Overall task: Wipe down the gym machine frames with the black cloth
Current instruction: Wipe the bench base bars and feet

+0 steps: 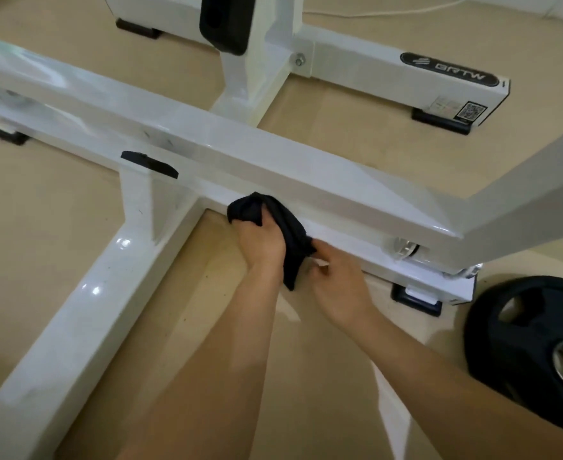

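**Cloth**: black and bunched, just below the centre of the view. It lies against the lower rail of the white frame, under the frame's upper beam. A tail of the cloth hangs toward 5 o'clock.

**Left hand**: its fingers curl round the bunched cloth and press it on the rail.

**Right hand**: at 4 o'clock from the cloth. Its curled fingers meet the hanging tail; whether they pinch it cannot be told.

**Frame:** one leg runs from the rail toward 7 o'clock across the beige floor. Black feet sit under the rails. A black label reading "GRTW" is on the far rail at 1 o'clock.

**Plate**: a black weight plate at 4 o'clock, just beside the rail's end.
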`<action>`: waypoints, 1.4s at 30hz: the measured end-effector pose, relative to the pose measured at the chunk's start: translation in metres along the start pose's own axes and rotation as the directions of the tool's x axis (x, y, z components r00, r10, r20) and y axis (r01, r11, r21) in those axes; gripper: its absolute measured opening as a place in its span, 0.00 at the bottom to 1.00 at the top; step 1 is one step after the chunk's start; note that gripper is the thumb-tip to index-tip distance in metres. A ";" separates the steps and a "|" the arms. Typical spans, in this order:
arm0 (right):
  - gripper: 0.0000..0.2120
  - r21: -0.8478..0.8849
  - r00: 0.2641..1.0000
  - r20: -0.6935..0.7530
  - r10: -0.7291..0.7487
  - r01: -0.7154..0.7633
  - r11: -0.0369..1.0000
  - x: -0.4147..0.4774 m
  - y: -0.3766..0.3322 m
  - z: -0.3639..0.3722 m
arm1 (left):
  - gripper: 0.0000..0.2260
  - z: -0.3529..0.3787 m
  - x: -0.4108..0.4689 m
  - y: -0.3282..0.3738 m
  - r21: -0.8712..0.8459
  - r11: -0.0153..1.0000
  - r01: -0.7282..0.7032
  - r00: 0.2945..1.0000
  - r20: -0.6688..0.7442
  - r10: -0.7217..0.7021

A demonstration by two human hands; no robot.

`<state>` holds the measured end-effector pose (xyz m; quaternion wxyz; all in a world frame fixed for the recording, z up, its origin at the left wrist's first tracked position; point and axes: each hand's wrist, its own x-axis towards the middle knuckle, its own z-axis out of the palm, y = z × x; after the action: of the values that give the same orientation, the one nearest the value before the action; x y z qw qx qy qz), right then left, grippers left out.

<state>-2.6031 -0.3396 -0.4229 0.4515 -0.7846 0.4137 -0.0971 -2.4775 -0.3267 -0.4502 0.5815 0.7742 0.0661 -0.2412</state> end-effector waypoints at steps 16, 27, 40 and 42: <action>0.06 0.675 0.850 -0.224 0.476 -0.217 0.705 0.020 -0.007 -0.020 | 0.14 0.014 -0.027 0.005 0.008 0.999 0.048 0.995 0.088 -0.049; 0.18 0.152 0.887 -0.425 0.180 -0.126 0.980 -0.072 0.068 -0.071 | 0.15 0.080 -0.150 -0.033 0.373 0.927 -0.040 0.861 0.484 -0.158; 0.15 -0.160 0.921 0.032 0.388 -0.378 0.912 -0.033 0.066 -0.099 | 0.09 0.023 -0.096 -0.014 0.502 0.661 -0.558 0.824 0.433 0.366; 0.15 -0.326 0.896 0.304 0.325 -0.223 0.919 -0.041 0.056 -0.124 | 0.08 0.022 -0.108 -0.013 0.485 0.350 -0.801 0.586 0.754 0.296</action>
<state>-2.7265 -0.4015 -0.3870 0.4107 -0.7784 0.4433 0.1700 -2.5837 -0.3238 -0.4169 0.2083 0.8112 -0.4966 -0.2282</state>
